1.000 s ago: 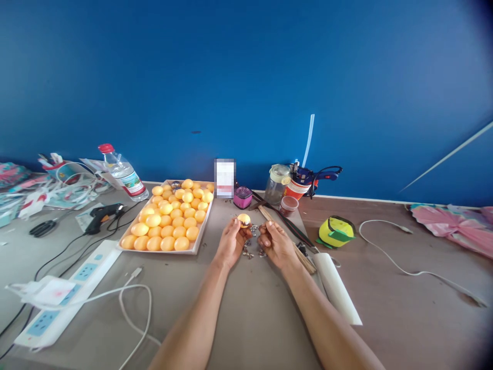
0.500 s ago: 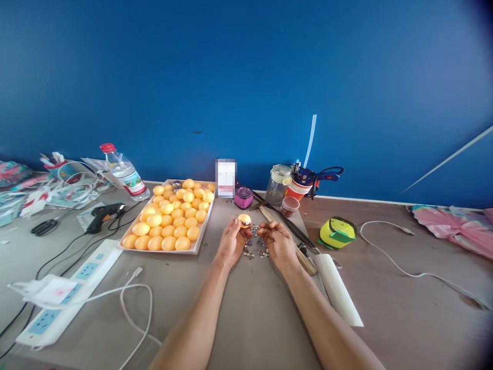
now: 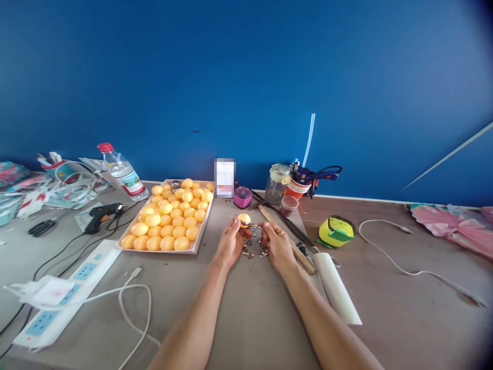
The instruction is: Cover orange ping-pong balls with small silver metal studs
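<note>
My left hand (image 3: pixel 231 241) grips an orange ping-pong ball (image 3: pixel 244 220) between thumb and fingers, with shiny silver bits on the ball's lower side. Just to its right, my right hand (image 3: pixel 276 244) is closed in a pinch; whatever lies between its fingertips is too small to make out. Small shiny metallic pieces (image 3: pixel 248 254) lie on the table under and between both hands. Left of the hands, a shallow box (image 3: pixel 195 247) holds several orange balls (image 3: pixel 167 229) and one silver-decorated ball (image 3: pixel 176 184).
A power strip (image 3: pixel 67 295), hot glue gun (image 3: pixel 102 218) and water bottle (image 3: pixel 125 174) are on the left. Behind the hands stand a purple container (image 3: pixel 242 197) and a clear jar (image 3: pixel 277 184). Wooden sticks (image 3: pixel 304 259), a white roll (image 3: pixel 337 288) and a yellow-green pouch (image 3: pixel 336 231) lie right.
The right hand's fingertips have shifted slightly toward the ball. The left hand keeps hold of it, and the whole view has moved a little.
</note>
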Available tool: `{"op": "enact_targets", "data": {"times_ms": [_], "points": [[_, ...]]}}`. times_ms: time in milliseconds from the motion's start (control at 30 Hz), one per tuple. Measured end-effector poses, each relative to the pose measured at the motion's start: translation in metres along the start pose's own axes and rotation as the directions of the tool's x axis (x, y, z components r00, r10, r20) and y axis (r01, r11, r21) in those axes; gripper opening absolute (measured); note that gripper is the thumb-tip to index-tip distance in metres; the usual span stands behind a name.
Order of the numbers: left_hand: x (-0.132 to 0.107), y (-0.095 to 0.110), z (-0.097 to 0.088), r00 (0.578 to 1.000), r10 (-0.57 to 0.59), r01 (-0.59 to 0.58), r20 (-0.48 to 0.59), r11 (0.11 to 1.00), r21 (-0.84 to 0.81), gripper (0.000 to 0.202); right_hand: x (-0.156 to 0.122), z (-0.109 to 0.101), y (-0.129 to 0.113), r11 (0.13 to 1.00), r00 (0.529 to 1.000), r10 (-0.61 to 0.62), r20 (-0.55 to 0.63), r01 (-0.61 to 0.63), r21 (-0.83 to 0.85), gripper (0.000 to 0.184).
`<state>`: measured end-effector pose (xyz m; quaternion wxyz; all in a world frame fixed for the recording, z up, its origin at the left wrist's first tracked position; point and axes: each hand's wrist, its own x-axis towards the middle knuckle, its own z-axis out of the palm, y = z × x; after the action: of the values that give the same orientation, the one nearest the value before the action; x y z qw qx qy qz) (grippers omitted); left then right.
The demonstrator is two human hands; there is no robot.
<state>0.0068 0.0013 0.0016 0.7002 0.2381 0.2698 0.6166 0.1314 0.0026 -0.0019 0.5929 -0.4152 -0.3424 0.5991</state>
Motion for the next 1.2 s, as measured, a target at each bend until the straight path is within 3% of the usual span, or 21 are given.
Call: {"op": "enact_targets", "data": {"times_ms": [267,867,1200], "points": [[-0.0003,0.0008,0.0009,1.000,-0.002,0.002,-0.012,1.000,-0.003,0.026,-0.0025,0.0038,-0.0084,0.994,0.999,-0.046,-0.007,0.046,0.099,0.018],[-0.0007,0.0001,0.0009,1.000,0.003,-0.003,0.014,1.000,-0.001,0.025,-0.0027,0.0040,-0.0055,0.984,0.995,-0.095,0.005,0.094,0.151,0.018],[-0.0024,0.0022,0.0032,0.996,-0.035,0.035,0.081,0.999,0.003,0.023,-0.0047,0.0040,-0.0058,0.994,0.990,-0.019,0.136,0.003,0.113,0.015]]}}
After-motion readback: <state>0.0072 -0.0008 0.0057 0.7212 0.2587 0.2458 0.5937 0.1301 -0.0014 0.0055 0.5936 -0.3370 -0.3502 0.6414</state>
